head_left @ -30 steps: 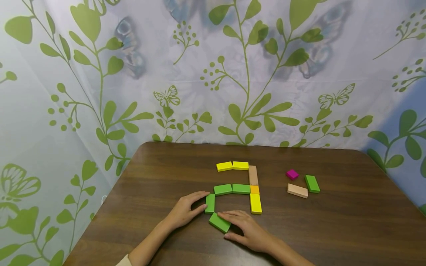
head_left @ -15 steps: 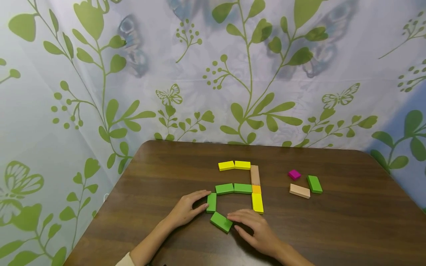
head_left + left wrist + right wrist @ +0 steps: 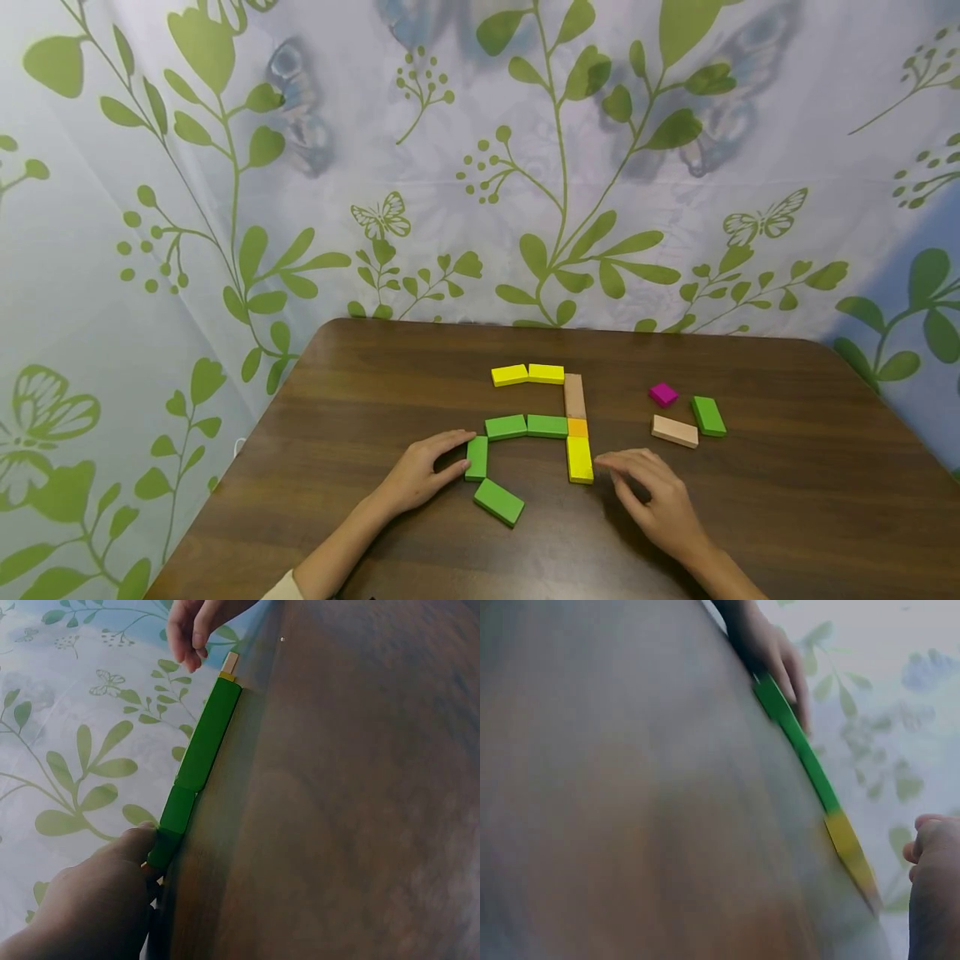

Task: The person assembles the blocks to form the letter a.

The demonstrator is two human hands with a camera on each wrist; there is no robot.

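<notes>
My left hand (image 3: 420, 473) rests on the table, its fingertip and thumb touching the left side of an upright-running green block (image 3: 477, 458). In the left wrist view the thumb lies against a green block (image 3: 171, 825). A slanted green block (image 3: 498, 502) lies just below, untouched. My right hand (image 3: 654, 498) hovers right of the yellow block (image 3: 580, 460), fingers loosely bent and holding nothing. Two green blocks (image 3: 527, 427) run across the middle to a small orange block (image 3: 577, 428). Above it stand a beige block (image 3: 574, 396) and two yellow blocks (image 3: 527, 375).
To the right lie a magenta block (image 3: 663, 394), a loose beige block (image 3: 674, 431) and a loose green block (image 3: 708, 416). The brown wooden table (image 3: 787, 500) meets a leaf-patterned cloth (image 3: 420, 275) at the back.
My right hand has let go of the slanted green block and moved right, past the yellow block. The left hand has kept its place; the blocks look the same.
</notes>
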